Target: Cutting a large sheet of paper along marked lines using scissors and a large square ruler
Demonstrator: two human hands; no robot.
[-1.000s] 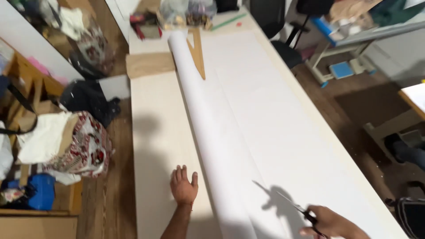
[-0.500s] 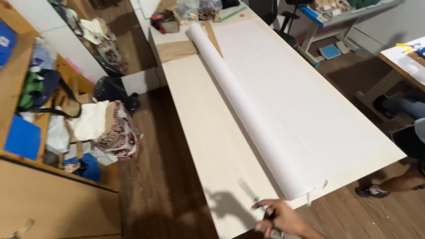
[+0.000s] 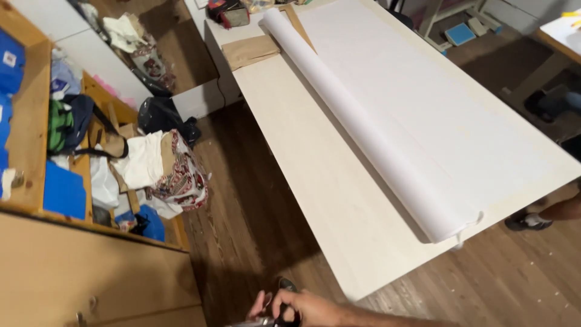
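Your right hand (image 3: 302,306) sits at the bottom edge of the view, off the near end of the table (image 3: 327,200) and above the dark wood floor (image 3: 242,200). Its fingers are curled through the dark handles of a pair of scissors (image 3: 275,312); the metal blades poke out low to the left, mostly cut off by the frame, so you cannot tell whether they are parted. Your left hand is out of sight.

On the table, the long white paper roll (image 3: 357,121) lies lengthwise, running from the far end down to the near right corner, where its open end reaches the table's edge. The unrolled white sheet (image 3: 436,103) spreads from the roll across the right half of the surface to the right edge. The left strip of the tabletop is bare pale wood. A piece of brown paper (image 3: 251,51) lies at the far left corner, touching the roll's far end.

Left of the table, a patterned bag (image 3: 181,178) and white cloth (image 3: 142,160) are piled against a wooden shelf unit (image 3: 36,151) holding blue items. Another person's shoe (image 3: 525,221) shows past the right corner
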